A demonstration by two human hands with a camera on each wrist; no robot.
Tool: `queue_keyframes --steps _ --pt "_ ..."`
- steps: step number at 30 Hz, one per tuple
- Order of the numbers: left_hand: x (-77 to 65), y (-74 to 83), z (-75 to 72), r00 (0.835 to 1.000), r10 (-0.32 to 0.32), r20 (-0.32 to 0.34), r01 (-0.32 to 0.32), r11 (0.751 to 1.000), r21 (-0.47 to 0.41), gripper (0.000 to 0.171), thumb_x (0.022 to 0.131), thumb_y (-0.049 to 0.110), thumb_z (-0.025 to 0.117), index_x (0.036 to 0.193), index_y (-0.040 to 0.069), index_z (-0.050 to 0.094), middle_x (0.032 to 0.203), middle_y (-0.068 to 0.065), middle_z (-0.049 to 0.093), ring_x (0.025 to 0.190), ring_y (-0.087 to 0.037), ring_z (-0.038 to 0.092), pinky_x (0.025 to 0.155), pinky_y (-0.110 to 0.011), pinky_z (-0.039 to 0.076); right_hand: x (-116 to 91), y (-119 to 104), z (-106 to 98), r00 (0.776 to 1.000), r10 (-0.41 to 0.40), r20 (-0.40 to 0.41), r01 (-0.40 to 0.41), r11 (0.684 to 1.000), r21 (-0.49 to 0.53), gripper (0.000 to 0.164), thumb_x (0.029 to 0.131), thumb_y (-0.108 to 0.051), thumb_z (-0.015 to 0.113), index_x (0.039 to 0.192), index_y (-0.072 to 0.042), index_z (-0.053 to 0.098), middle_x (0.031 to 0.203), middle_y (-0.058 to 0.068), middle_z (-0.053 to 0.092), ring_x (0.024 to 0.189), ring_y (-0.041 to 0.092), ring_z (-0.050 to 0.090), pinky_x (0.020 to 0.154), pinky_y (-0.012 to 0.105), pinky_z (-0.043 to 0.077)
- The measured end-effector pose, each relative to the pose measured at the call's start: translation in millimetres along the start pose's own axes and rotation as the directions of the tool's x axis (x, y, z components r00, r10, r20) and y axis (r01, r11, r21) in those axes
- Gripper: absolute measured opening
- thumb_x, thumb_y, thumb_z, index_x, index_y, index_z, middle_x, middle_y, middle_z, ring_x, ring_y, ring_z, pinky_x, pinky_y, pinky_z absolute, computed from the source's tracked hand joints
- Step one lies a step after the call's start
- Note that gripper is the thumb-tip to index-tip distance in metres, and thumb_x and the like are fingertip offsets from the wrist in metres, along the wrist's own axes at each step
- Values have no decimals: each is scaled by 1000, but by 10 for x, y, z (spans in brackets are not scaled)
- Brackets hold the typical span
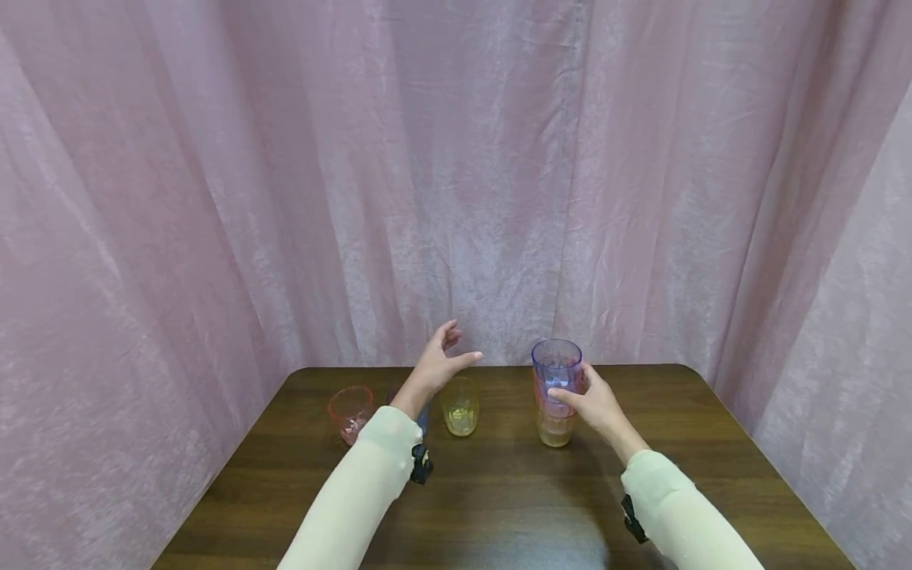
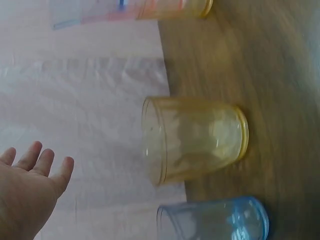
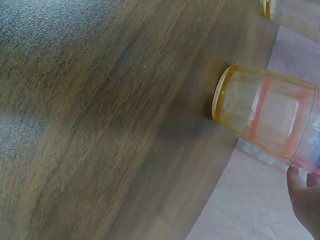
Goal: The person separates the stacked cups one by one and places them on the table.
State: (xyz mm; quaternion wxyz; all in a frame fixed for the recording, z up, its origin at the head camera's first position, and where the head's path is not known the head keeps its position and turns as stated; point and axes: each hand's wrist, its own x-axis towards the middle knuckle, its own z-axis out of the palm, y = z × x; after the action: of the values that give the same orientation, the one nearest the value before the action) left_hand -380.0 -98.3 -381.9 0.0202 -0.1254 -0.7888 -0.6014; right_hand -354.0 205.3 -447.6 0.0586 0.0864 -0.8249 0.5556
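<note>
My right hand [image 1: 597, 402] grips a stack of clear tumblers from the right, thumb across the front and fingers behind. A blue tumbler [image 1: 556, 360] tops the stack, a pink tumbler [image 1: 545, 402] sits in the middle, and a yellow tumbler [image 3: 240, 102] forms the base on the table. My left hand [image 1: 436, 366] is raised in the air with fingers spread and nothing in it. Just right of that wrist stands a separate yellow tumbler [image 2: 195, 142], upright. Beside it is another blue tumbler [image 2: 215, 222], mostly hidden behind my left forearm in the head view.
A red-pink tumbler [image 1: 351, 405] stands on the left of the brown wooden table [image 1: 499, 507], partly covered by my left sleeve. Pink curtains [image 1: 484, 182] hang close behind the table's back edge and along both sides.
</note>
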Motion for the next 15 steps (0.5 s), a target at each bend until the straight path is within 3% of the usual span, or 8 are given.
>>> queue_keyframes --steps 8,15 --pt "19 -6 304 999 31 30 -30 999 -16 90 85 28 80 156 11 28 152 -13 40 143 -30 33 113 -50 32 -13 1 -12 1000 8 -1 -8 1000 14 82 86 -33 78 148 -1 35 143 25 47 134 43 41 110 58 33" --pt "24 -13 526 998 5 58 -4 1000 -17 91 84 32 81 156 14 28 153 -10 40 143 -29 33 113 -50 32 -32 -2 2 1000 12 0 -12 1000 -5 87 87 -37 77 151 -1 31 145 26 45 134 46 41 108 59 34"
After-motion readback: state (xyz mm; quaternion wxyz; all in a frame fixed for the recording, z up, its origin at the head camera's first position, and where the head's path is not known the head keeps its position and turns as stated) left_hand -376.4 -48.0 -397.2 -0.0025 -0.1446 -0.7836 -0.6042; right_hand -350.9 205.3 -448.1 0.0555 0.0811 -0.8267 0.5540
